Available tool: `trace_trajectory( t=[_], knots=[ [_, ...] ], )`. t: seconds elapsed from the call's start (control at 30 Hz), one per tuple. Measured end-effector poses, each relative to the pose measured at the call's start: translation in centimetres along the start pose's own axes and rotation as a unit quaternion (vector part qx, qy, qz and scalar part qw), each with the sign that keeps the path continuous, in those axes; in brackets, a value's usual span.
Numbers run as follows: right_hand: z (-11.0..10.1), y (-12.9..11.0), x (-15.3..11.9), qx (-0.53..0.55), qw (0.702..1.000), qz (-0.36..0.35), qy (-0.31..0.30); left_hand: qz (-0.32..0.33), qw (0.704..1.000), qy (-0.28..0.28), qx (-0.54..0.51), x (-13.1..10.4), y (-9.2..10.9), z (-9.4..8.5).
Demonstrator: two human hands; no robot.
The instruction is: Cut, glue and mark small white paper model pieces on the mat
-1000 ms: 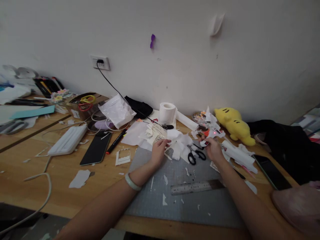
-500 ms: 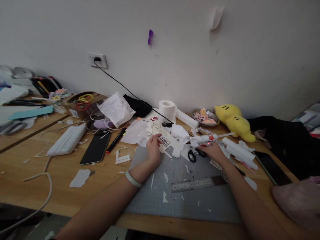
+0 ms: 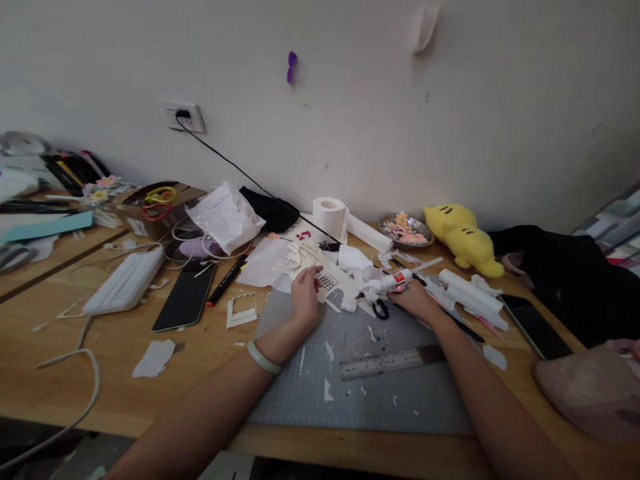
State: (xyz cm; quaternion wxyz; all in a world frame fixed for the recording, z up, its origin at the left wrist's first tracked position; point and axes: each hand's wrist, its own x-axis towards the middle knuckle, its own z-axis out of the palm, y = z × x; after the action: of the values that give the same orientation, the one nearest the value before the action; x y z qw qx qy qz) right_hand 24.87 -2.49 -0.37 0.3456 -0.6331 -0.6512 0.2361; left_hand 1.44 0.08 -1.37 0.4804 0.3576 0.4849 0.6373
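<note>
In my right hand (image 3: pixel 415 300) is a white glue gun (image 3: pixel 396 281) with a red label and a small red light. A pale glue stick (image 3: pixel 430 263) juts from its back end; its nozzle is lost among white scraps. My left hand (image 3: pixel 305 293) is closed, fingertips pinched at the edge of cream cut paper (image 3: pixel 336 275) printed with black grids. Whatever the pinch holds is too small to make out. Below the gun, a black loop of scissors (image 3: pixel 381 309) shows on the grey cutting mat (image 3: pixel 360 407). A steel ruler (image 3: pixel 380 365) lies nearer me.
Paper scraps litter the mat. To the left lie a black marker (image 3: pixel 226 280), a dark phone (image 3: pixel 184 297) and a white power strip (image 3: pixel 123 280) with a cable. Behind stand a paper roll (image 3: pixel 330 217) and a metal dish (image 3: pixel 424 237). A yellow plush toy (image 3: pixel 465 240) sits right.
My right hand and the glue gun have moved slightly left and now cover more of the scissors. The left hand stays at the printed paper. The whole view has shifted a little.
</note>
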Motion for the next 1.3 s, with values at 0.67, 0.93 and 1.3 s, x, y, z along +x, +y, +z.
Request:
trace_trajectory(
  t=[0.67, 0.93, 1.3],
  knots=[
    [0.15, 0.47, 0.25, -0.071, 0.997, 0.002, -0.016, -0.009, 1.000, -0.010, -0.016, -0.07, 0.10, 0.10],
    [0.08, 0.62, 0.34, -0.076, 0.997, -0.014, -0.019, -0.017, 1.000, -0.008, -0.016, -0.19, 0.19, 0.08],
    [0.02, 0.43, 0.27, -0.081, 0.996, -0.036, -0.021, -0.019, 1.000, -0.003, -0.014, -0.28, 0.43, 0.18]
  ],
)
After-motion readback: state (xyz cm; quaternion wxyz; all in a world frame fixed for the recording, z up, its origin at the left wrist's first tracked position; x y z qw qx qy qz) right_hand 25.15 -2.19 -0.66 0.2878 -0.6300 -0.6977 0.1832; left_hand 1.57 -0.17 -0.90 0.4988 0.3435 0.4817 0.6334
